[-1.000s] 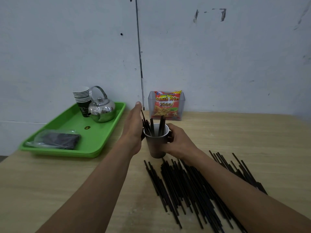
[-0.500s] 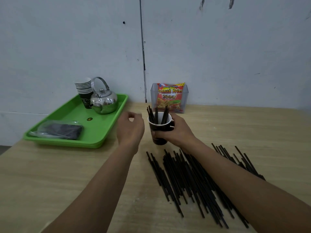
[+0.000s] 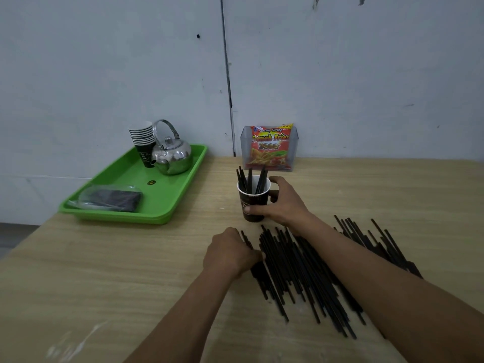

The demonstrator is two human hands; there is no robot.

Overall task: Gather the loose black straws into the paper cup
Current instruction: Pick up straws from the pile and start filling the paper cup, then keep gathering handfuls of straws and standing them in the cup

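Nearest, the loose black straws lie fanned across the wooden counter. The left hand is down on the pile's left edge, fingers curled under and hidden, so I cannot tell whether it pinches one. Just beyond, the right hand grips the upright paper cup, where a few straws lean. Farther left, a green tray bears a steel kettle; a snack packet stands at the wall.
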